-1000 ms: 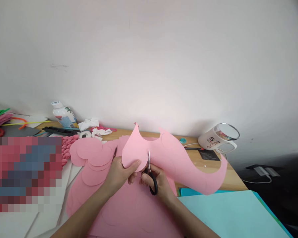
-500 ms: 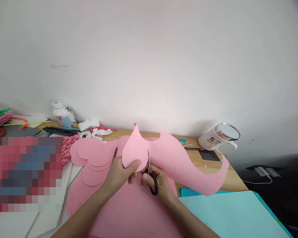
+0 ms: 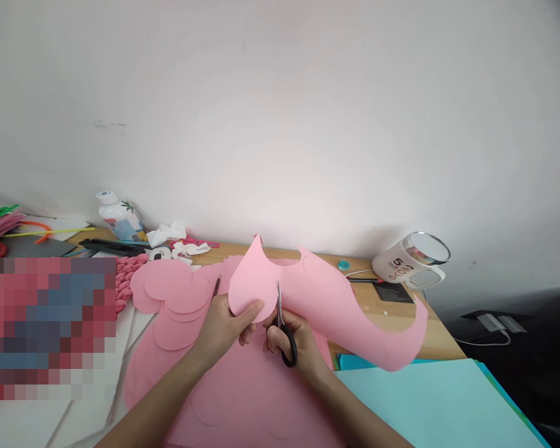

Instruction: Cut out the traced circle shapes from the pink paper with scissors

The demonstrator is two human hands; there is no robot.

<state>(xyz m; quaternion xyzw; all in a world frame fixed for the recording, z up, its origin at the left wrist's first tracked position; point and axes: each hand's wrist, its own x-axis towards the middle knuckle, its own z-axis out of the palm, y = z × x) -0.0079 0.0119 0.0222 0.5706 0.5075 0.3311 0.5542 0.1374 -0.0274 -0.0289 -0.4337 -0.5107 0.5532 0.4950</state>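
While my light wooden desk [image 3: 401, 316] sits against a scuffed white wall [image 3: 280, 124], flat pink paper sheets [image 3: 256, 392] and pale blue paper [image 3: 429, 398] cover its front. The white mug with a silver rim [image 3: 396, 261] has a readable "5", the rest is iffy; red lettering on the white plastic bottle [image 3: 121, 218] is too small to read. My left hand [image 3: 231, 326] pinches the rounded lobe of a curvy pink paper cutout [image 3: 326, 298] above those sheets. My right hand [image 3: 303, 345] is curled around black-handled metal scissors [image 3: 292, 342], blades up against the cutout right beside that lobe. Both hands reach in from below, pretty close together.
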